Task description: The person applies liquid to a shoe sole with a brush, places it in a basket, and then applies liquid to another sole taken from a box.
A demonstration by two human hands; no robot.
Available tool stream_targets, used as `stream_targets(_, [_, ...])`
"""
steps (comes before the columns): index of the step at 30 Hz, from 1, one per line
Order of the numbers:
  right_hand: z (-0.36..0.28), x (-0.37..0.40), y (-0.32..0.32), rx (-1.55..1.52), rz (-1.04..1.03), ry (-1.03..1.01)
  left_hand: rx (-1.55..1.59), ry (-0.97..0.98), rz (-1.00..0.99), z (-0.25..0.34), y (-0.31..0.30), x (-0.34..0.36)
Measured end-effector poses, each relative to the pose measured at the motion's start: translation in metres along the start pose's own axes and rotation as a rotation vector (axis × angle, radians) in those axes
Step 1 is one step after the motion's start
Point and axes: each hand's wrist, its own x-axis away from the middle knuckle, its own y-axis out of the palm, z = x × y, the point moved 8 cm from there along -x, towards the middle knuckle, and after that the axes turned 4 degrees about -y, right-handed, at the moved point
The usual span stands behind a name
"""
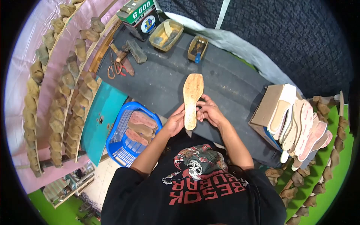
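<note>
A tan shoe insole (pixel 192 90), broad at the far end and narrower toward my body, is held up over the near edge of the dark table. My left hand (pixel 176 120) grips its left edge near the heel, fingers partly behind it. On the other side, my right hand (pixel 210 111) has its fingers bent and pinched at the insole's right edge. Part of the fingers is hidden behind the insole.
On the table (pixel 161 80) stand a G 600 can (pixel 140 22), a glue tray (pixel 166 35), a small tub with a brush (pixel 197 48), scissors (pixel 114 68) and a block (pixel 136 51). A blue basket (pixel 116 150) holds insoles. Many more soles (pixel 300 123) stack beside a carton (pixel 272 105).
</note>
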Motion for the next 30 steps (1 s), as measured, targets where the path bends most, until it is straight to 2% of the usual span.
stream_targets(1, [0.003,0.006,-0.004,0.004,-0.009,-0.032,-0.005,0.020,0.000,-0.008,0.003,0.001])
stream_targets(4, [0.017,0.020,-0.014,-0.091,-0.049,-0.059,-0.026,0.047,0.240,-0.030,-0.002,0.015])
stream_targets(5, [0.021,0.024,-0.014,-0.084,-0.078,-0.048,-0.002,0.060,0.259,-0.031,0.001,0.020])
stream_targets(7, [0.017,0.034,0.000,-0.048,-0.095,-0.036,0.046,0.082,0.288,-0.034,0.005,0.031])
stream_targets(11, [0.036,0.035,0.003,0.014,-0.124,-0.031,0.027,0.080,0.347,-0.047,-0.024,0.046])
stream_targets(15, [0.048,0.035,0.013,0.067,-0.071,-0.042,0.097,0.093,0.274,-0.040,-0.015,0.061])
stream_targets(18, [0.058,0.026,0.035,0.134,-0.065,-0.043,0.106,0.105,0.326,-0.038,-0.034,0.075])
stream_targets(19, [0.064,0.020,0.043,0.148,-0.072,-0.032,0.096,0.121,0.283,-0.032,-0.040,0.080])
stream_targets(22, [0.084,0.001,0.078,0.223,-0.102,0.022,0.010,0.104,0.396,-0.015,-0.071,0.113])
stream_targets(25, [0.116,-0.023,0.124,0.323,-0.180,0.074,-0.022,0.177,0.442,0.006,-0.109,0.154])
stream_targets(30, [0.202,-0.071,0.186,0.533,-0.364,0.265,0.080,0.276,0.596,-0.008,-0.204,0.224])
